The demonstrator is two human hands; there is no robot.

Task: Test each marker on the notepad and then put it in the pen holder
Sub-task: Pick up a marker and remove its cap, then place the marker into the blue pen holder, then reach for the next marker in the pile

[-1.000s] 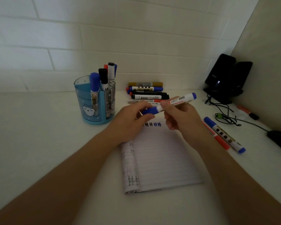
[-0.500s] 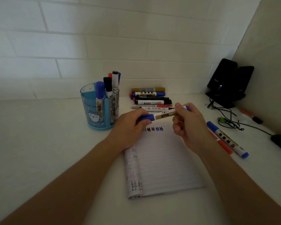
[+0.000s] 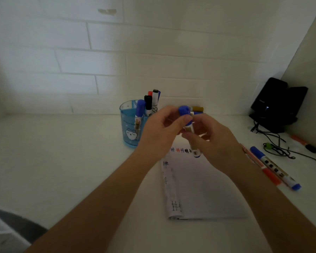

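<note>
Both hands meet above the top of the lined notepad (image 3: 199, 183). They hold one blue-capped white marker (image 3: 189, 128), now nearly upright, cap end up. My left hand (image 3: 161, 130) pinches the blue cap at the top. My right hand (image 3: 213, 141) grips the barrel lower down. The marker's lower end hangs just over a row of small blue, red and black test marks on the page. Left of my hands stands the blue pen holder (image 3: 130, 128), which contains several markers.
A blue marker (image 3: 275, 168) and a red marker (image 3: 268, 172) lie right of the notepad. More markers lie behind my hands, mostly hidden. A black device (image 3: 277, 103) with tangled cables (image 3: 274, 143) fills the right corner. An orange marker (image 3: 301, 141) lies near the wall.
The marker has swung from nearly level to nearly upright, and both hands have lifted a little. The camera has tilted up, showing more wall.
</note>
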